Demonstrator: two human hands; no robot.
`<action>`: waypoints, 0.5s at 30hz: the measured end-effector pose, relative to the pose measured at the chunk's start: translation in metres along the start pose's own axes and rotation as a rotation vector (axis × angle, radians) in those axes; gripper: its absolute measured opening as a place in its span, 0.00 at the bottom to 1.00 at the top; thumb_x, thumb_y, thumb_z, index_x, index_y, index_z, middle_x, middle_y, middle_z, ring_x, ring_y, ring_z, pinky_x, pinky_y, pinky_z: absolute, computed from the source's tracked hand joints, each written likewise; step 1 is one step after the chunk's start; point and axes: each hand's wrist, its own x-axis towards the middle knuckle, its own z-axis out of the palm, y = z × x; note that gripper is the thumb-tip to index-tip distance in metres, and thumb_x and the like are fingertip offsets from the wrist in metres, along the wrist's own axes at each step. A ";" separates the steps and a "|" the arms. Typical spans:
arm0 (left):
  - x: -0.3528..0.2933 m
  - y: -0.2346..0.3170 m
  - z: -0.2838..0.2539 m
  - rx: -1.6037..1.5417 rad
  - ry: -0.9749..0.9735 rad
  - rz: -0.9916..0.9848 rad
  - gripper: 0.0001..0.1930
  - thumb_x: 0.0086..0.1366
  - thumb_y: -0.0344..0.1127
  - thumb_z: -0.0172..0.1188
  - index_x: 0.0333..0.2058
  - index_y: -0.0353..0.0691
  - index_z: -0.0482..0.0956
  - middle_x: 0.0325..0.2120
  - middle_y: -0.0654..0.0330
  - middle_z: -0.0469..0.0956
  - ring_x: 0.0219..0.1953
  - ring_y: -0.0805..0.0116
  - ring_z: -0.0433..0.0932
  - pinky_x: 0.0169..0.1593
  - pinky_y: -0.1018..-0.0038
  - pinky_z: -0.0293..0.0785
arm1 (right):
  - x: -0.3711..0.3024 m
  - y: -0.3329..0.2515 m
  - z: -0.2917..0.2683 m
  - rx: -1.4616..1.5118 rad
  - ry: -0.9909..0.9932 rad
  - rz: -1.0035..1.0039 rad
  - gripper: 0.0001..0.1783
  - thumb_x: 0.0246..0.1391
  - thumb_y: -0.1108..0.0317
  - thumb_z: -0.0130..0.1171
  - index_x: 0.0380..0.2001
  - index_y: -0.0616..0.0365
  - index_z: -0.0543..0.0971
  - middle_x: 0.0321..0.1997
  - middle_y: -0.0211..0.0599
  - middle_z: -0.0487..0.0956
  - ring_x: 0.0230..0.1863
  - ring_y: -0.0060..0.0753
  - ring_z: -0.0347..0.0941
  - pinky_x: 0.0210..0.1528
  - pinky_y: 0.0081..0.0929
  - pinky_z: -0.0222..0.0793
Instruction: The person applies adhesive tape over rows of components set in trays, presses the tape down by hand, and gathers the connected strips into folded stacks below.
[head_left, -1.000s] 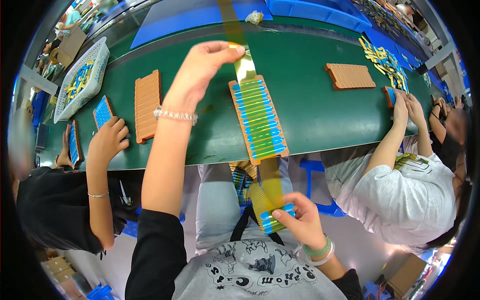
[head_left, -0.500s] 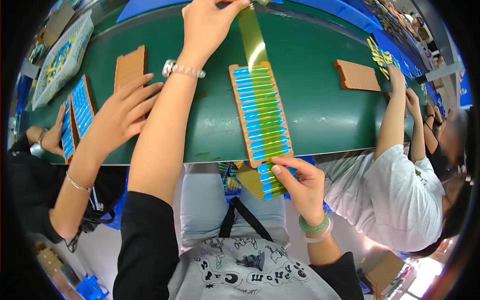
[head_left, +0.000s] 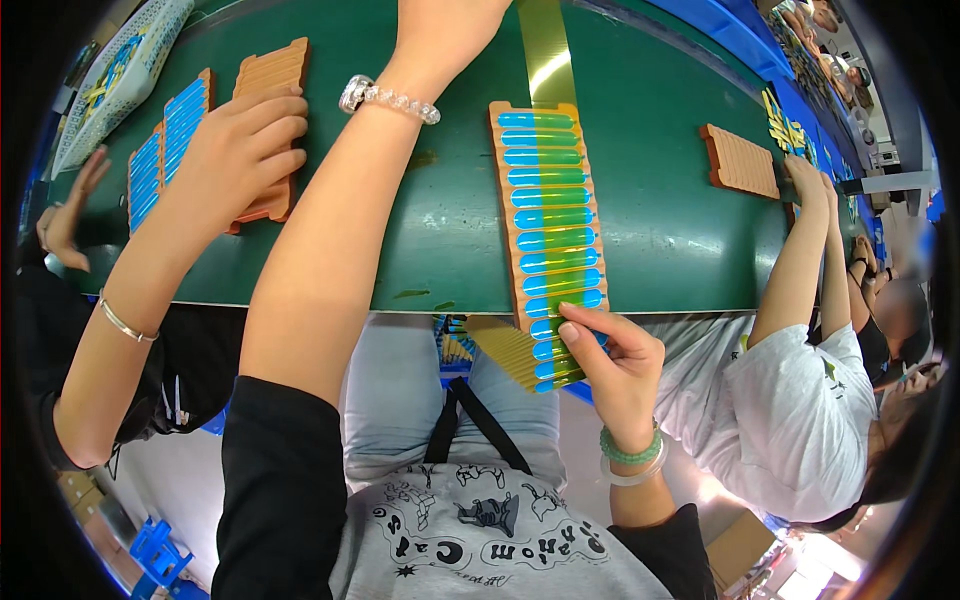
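A long tan grooved tray [head_left: 507, 215] lies on the green table, with blue rounded sticks [head_left: 545, 241] across its grooves. A see-through yellow tape [head_left: 545, 55] runs lengthwise over the sticks and out past the top edge. My left hand [head_left: 450, 30] is at the top beside the tape; its fingers are cut off by the frame. At the tray's near end, my right hand [head_left: 622, 375] pinches the tape and the sticks under it between thumb and forefinger. Below it the taped sticks hang past the table edge and fold back into a yellow ribbed strip [head_left: 505, 350].
To my left, another person's hand [head_left: 245, 150] covers part of a tan tray [head_left: 275, 70], near trays of blue sticks [head_left: 185, 120] and a white basket [head_left: 120, 85]. A tan grooved tray [head_left: 742, 162] lies to the right, near another person's hands [head_left: 805, 185] and yellow strips [head_left: 785, 125].
My left hand has moved up, its fingers leaving view. The tray appears slightly right and higher, my right hand still pinching at its near end. The neighbour's trays at left have shifted.
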 end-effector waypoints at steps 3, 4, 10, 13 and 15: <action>0.000 0.000 -0.009 0.028 0.006 0.001 0.11 0.54 0.34 0.67 0.31 0.31 0.83 0.22 0.55 0.81 0.24 0.73 0.78 0.31 0.77 0.72 | 0.000 -0.001 0.004 0.019 -0.009 0.004 0.12 0.53 0.79 0.63 0.42 0.66 0.82 0.40 0.37 0.82 0.38 0.16 0.75 0.41 0.13 0.69; -0.003 -0.003 0.003 0.002 -0.011 -0.001 0.11 0.54 0.34 0.67 0.31 0.31 0.83 0.22 0.55 0.82 0.24 0.73 0.78 0.31 0.77 0.72 | 0.000 0.002 -0.001 0.011 0.018 0.010 0.12 0.53 0.79 0.63 0.42 0.66 0.82 0.39 0.37 0.82 0.38 0.16 0.74 0.40 0.13 0.69; -0.003 -0.001 0.005 0.022 -0.015 -0.002 0.11 0.54 0.35 0.67 0.31 0.32 0.83 0.24 0.54 0.82 0.25 0.72 0.79 0.32 0.76 0.73 | -0.001 0.002 -0.003 -0.027 0.017 0.003 0.12 0.53 0.78 0.63 0.42 0.66 0.82 0.39 0.36 0.82 0.37 0.15 0.74 0.38 0.13 0.69; -0.004 -0.001 0.005 0.046 -0.019 0.001 0.11 0.54 0.35 0.67 0.31 0.32 0.83 0.24 0.54 0.82 0.25 0.71 0.79 0.32 0.76 0.73 | 0.000 -0.002 -0.004 -0.009 0.010 0.060 0.12 0.54 0.78 0.62 0.43 0.66 0.82 0.38 0.35 0.82 0.37 0.14 0.73 0.37 0.12 0.68; -0.007 0.002 0.007 0.022 -0.028 0.000 0.11 0.54 0.35 0.67 0.31 0.31 0.83 0.24 0.54 0.82 0.25 0.71 0.79 0.32 0.76 0.74 | 0.001 -0.008 -0.005 -0.056 0.012 0.077 0.12 0.53 0.76 0.63 0.43 0.65 0.82 0.37 0.36 0.82 0.35 0.15 0.73 0.35 0.13 0.68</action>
